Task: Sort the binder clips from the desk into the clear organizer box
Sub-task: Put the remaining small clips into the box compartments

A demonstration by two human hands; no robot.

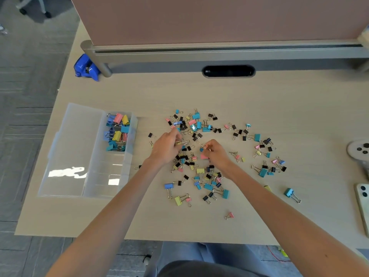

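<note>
Both hands work at mid-frame, forearms reaching up from the bottom edge and converging over the pile, wrists low and palms down. This looks like picking single clips out of a tangle. The right hand (217, 152) has its fingers curled in, thumb and forefinger pinching a small clip (207, 147) by its wire loops. The left hand (166, 146) bends its fingers down onto a yellowish clip (179, 142) and seems to pinch it, though the hold is partly hidden.

Around and beyond them the loose binder clips (200, 170) lie scattered across the desk (199, 92), filling the centre and right. At centre left sits the clear organizer box (103, 182) with its lid (69, 146) folded open. Larger sorted clips (117, 130) fill its far compartments; the near ones look bare. Most of the sorting is still to do. A blue tape dispenser (85, 66) stands at upper left.
</note>
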